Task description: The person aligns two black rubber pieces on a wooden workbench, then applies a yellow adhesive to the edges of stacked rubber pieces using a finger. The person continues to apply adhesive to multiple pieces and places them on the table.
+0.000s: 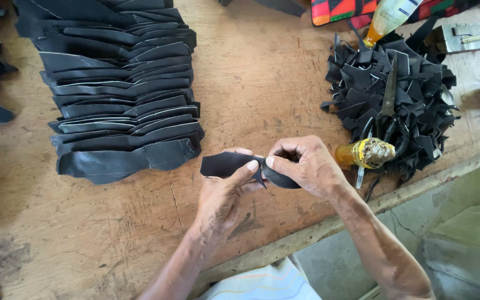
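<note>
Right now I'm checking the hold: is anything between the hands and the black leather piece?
Nothing visible. The left hand and right hand both pinch the black leather piece directly, above the wooden table; scissors lie apart on scraps.

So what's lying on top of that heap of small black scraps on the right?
Dark scissors lie on the scrap heap, handles toward the person. A glue-crusted amber bottle rests against its near edge. Whatever lies beneath is covered.

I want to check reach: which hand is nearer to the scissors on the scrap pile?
Right. The right hand is just left of the scissors; the left hand is farther left.
</note>
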Motion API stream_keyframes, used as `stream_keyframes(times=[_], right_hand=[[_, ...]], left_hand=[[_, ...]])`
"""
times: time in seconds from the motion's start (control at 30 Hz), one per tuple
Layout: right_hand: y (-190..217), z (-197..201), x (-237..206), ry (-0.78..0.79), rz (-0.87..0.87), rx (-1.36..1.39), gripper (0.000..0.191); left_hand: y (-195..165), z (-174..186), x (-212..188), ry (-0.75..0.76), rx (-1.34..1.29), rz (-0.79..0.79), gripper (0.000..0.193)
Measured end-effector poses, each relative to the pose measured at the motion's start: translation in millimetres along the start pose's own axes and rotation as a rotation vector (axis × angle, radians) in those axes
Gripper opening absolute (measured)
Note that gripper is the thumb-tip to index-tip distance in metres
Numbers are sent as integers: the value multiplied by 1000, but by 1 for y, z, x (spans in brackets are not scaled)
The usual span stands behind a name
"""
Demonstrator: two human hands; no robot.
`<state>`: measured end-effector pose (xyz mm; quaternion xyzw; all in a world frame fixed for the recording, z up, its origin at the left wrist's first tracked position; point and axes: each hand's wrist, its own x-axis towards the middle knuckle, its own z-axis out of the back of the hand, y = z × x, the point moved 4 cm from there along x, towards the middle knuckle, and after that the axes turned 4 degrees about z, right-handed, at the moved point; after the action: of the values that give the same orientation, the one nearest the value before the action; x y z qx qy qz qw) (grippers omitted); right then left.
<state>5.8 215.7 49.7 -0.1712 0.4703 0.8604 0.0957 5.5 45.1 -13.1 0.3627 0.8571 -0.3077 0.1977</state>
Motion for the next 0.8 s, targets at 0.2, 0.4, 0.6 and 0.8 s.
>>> stream_keyframes(times=[0.2,0.4,0.6,0.8], right_hand=[[13,3,-2,38,-15,-75,15],[15,5,-2,67,-22,-44,17],[10,8,-2,141,14,47,18],[1,5,-3,78,-74,-34,18]], left_hand=[[1,0,-5,-61,147,-48,23],[4,3,1,-5,103,-189,21],[4,9,4,10,24,-116,24],[0,6,1,17,36,-61,25]])
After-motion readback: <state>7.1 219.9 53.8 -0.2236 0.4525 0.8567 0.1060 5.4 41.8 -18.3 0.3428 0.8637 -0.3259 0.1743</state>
